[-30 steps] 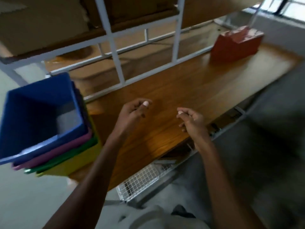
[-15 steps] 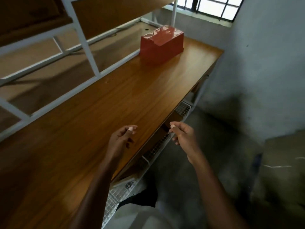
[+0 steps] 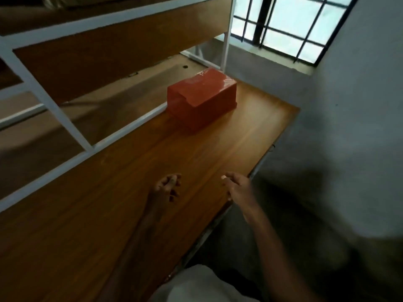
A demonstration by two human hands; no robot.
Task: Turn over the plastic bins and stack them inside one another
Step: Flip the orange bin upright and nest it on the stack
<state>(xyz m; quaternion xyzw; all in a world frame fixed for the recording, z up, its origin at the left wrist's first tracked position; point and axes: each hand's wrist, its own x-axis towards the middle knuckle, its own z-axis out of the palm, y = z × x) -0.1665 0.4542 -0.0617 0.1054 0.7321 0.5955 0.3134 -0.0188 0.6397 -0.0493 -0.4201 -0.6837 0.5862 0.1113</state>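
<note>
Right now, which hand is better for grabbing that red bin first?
Probably the right hand. The upside-down red bin sits at the far right end of the table, more in line with that hand. It is open and empty. The left hand is loosely curled, also empty, slightly farther over.

Overturned bin [image 3: 201,100] on tabletop [image 3: 130,192], far end, beside frame [image 3: 128,129].

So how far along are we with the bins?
One red bin is left, upside down at the table's far end by the window. Both hands, left and right, are empty and short of it. It needs flipping and nesting; the stack is out of view.
</note>
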